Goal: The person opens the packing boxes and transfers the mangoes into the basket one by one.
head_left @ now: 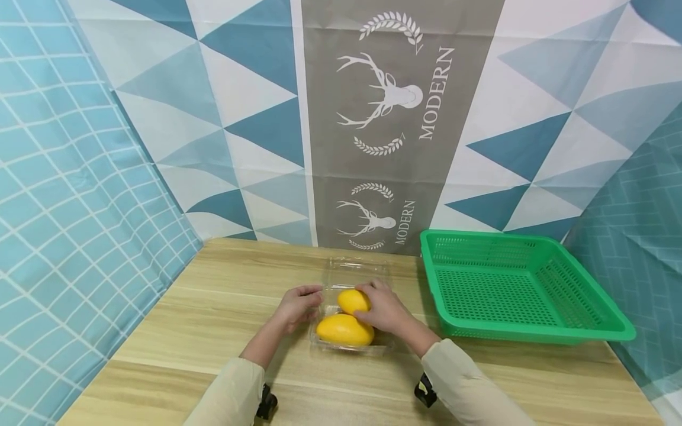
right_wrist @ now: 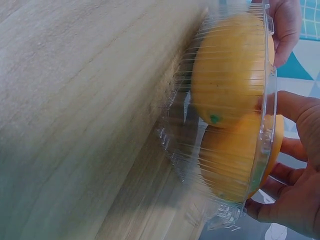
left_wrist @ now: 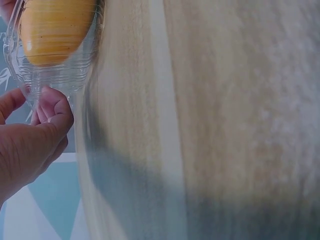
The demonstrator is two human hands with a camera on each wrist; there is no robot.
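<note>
Pale sleeves (head_left: 231, 387) (head_left: 469, 381) end in hands (head_left: 299, 307) (head_left: 385, 307) flanking oval mangoes (head_left: 345, 330) (head_left: 351, 301) in ribbed plastic (left_wrist: 55, 80).

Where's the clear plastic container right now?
In the head view, the container sits on the wooden table, left of the green basket, with the left hand at its left edge and the right hand gripping a yellow fruit in it.
</note>
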